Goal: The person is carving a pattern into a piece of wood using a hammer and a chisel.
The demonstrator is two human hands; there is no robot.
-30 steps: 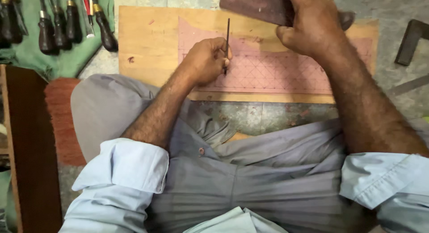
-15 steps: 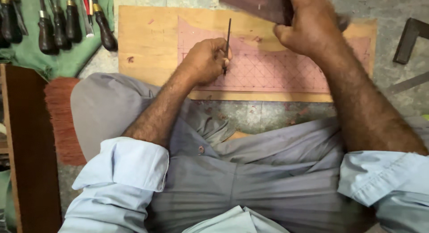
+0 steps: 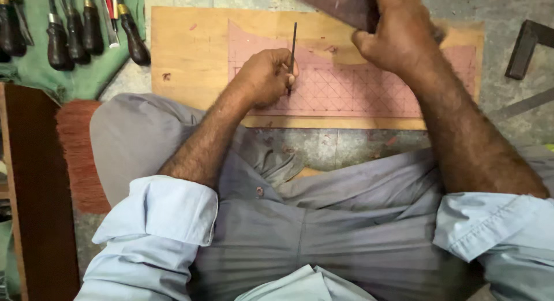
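Note:
A pale wooden board (image 3: pixel 184 53) lies on the floor in front of my crossed legs, with a pink paper pattern (image 3: pixel 358 87) of crossed diagonal lines stuck on it. My left hand (image 3: pixel 262 76) grips a thin dark metal chisel (image 3: pixel 293 44) upright, its tip on the pattern. My right hand (image 3: pixel 398 38) is raised over the board's far right part and closed around a dark brown wooden mallet (image 3: pixel 340 5), partly cut off by the frame's top edge.
Several dark-handled carving tools (image 3: pixel 69 32) lie in a row on a green cloth (image 3: pixel 86 76) at the top left. A dark metal square (image 3: pixel 525 41) sits at the right. A red-brown mat (image 3: pixel 78 145) and a dark wooden plank (image 3: pixel 34 191) lie at the left.
My right hand with the mallet has shifted slightly. The left hand and chisel stay in the same spot on the pattern.

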